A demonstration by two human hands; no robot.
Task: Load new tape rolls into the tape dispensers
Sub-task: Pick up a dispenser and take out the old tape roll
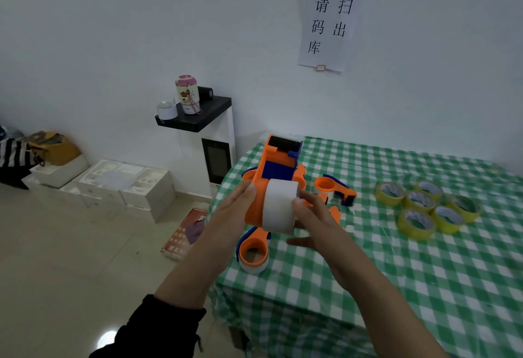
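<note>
I hold an orange and blue tape dispenser (278, 163) up above the table's left corner, its black roller pointing away. A wide white tape roll (280, 204) sits on its hub. My left hand (235, 210) lies with straight fingers against the roll's and dispenser's left side. My right hand (310, 216) grips the roll from the right, thumb on its face. Several yellow tape rolls (427, 207) lie clustered on the table to the right.
A second dispenser (254, 250) with a white roll lies at the table's (396, 287) left edge, a third (336, 189) lies behind my right hand. White foam boxes (124, 185), a water dispenser cabinet (209, 142) and a red booklet (186, 233) stand on the floor to the left.
</note>
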